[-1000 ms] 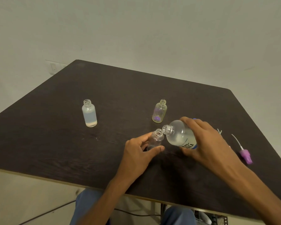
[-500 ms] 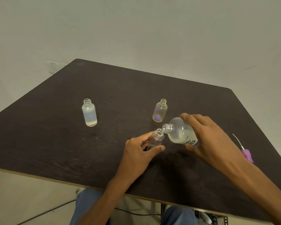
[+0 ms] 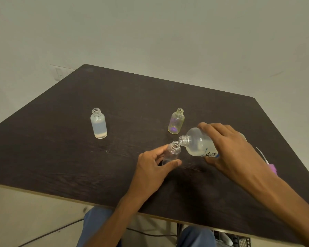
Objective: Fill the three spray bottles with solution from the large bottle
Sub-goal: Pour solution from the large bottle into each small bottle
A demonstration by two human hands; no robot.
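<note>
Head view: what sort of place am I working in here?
Probably a plain indoor room, home or office, not a lab: a bare dark wood-grain table pushed near a blank pale wall with a wall socket, and loose cables on the floor underneath.

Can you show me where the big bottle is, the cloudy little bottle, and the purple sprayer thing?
large bottle (image 3: 197,143): head view, on its clear shoulder behind the neck.
cloudy small bottle (image 3: 98,126): head view, on the middle of its body.
purple sprayer top (image 3: 273,168): head view, on its purple cap.
</note>
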